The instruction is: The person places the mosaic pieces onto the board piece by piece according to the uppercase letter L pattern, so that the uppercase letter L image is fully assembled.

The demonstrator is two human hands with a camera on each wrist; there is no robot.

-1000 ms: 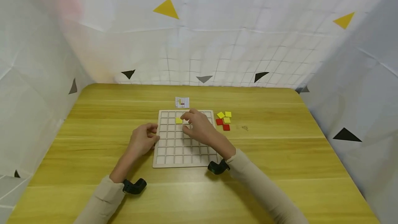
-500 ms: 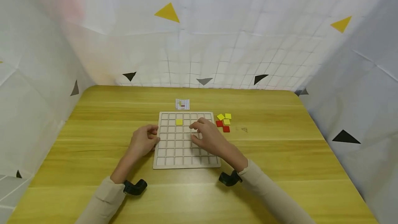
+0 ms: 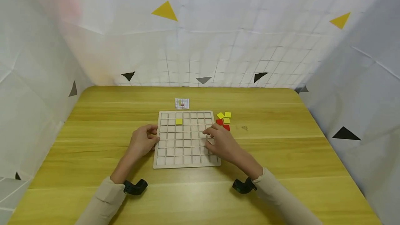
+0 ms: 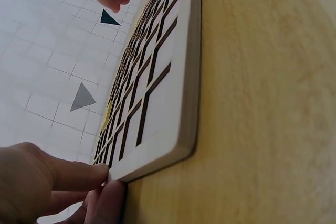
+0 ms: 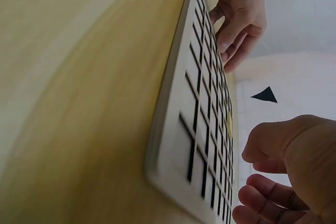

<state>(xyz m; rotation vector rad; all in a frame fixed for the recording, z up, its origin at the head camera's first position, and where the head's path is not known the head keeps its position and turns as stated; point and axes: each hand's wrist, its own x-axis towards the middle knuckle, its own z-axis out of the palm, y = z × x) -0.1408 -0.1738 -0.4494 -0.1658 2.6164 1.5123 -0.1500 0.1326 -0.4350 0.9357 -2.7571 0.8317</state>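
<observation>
A pale wooden grid board (image 3: 187, 165) lies flat on the table. One yellow square tile (image 3: 179, 121) sits in a cell near its far side. At the board's left edge my left hand (image 3: 143, 141) grips the rim, thumb on top and fingers curled against the side, as the left wrist view shows at the rim (image 4: 157, 156). My right hand (image 3: 223, 143) hovers over the board's right side, fingers loosely bent and nothing between them. It covers some right-hand cells. Just beyond it lie red tiles (image 3: 226, 127) and several yellow tiles (image 3: 227, 114).
A small printed card (image 3: 182, 103) with a coloured grid pattern lies behind the board. The wooden table (image 3: 281, 155) is bordered by a white sheet (image 3: 237, 44) at the back and sides. A dark camera is strapped to each wrist.
My right hand has moved right and toward me, from beside the yellow tile to the board's right side, uncovering middle cells. The left hand has stayed at the left edge.
</observation>
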